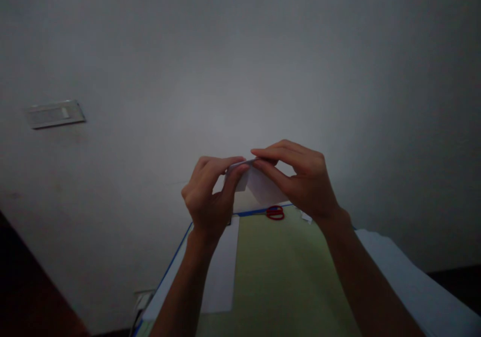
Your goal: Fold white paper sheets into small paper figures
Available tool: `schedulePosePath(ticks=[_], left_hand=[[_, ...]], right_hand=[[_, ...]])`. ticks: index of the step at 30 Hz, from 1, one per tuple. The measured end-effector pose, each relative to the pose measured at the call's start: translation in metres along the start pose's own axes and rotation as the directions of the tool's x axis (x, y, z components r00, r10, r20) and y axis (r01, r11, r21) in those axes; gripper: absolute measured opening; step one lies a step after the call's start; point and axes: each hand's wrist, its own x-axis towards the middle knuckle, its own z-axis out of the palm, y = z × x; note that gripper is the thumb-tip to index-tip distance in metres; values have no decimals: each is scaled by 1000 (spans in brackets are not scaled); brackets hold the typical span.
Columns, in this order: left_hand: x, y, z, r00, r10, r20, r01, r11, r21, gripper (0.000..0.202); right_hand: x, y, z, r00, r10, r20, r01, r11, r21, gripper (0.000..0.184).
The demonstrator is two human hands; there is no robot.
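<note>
Both my hands are raised above the table and pinch a folded piece of white paper between them. My left hand grips its left end with fingers curled over the top edge. My right hand holds the right end, fingers pressed along the upper fold. The paper hangs down between the thumbs in front of the grey wall.
Below lies a green mat with a blue edge, a white sheet on its left part and red-handled scissors at its far edge. A small white scrap lies near the right wrist. A wall plate sits at left.
</note>
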Motion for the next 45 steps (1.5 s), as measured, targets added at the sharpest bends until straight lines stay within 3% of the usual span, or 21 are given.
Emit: schedulePosePath(ticks=[17, 28, 31, 36, 45], left_hand=[[-2, 0, -1, 1000, 6, 4, -6, 1000, 13, 6], [-3, -3, -1, 998, -17, 65, 19, 999, -36, 8], [-5, -7, -1, 997, 8, 75, -5, 999, -34, 8], [-6, -12, -1, 996, 73, 55, -70, 996, -57, 31], [1, -12, -6, 973, 204, 108, -202, 979, -35, 25]], right_hand=[[2, 0, -1, 1000, -27, -9, 26, 999, -47, 5], [1, 2, -4, 996, -74, 58, 80, 991, -109, 4], [0, 3, -6, 993, -76, 86, 86, 990, -115, 5], [-1, 5, -8, 990, -73, 121, 86, 990, -111, 6], [-3, 7, -11, 984, -85, 158, 112, 979, -169, 7]])
